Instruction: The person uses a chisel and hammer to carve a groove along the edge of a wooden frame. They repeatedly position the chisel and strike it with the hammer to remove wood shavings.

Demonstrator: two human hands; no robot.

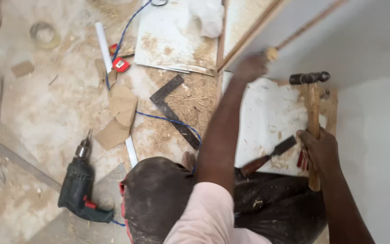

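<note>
My right hand (318,149) grips the wooden handle of a hammer (313,117), whose dark metal head points up near the grey panel (371,68). My left hand (251,67) reaches forward and is closed on a small pale wooden piece (271,54) against the edge of a wooden strip (253,34). A chisel (269,156) with a reddish-brown handle lies on the white board (267,117) between my arms. My dark trouser knees fill the bottom middle.
A green electric drill (80,185) lies on the dusty floor at left, its blue cable running up. A black metal square (174,113), cardboard scraps (120,115), a red tape measure (121,64), a white tube (103,46) and a tape roll (44,34) lie among sawdust.
</note>
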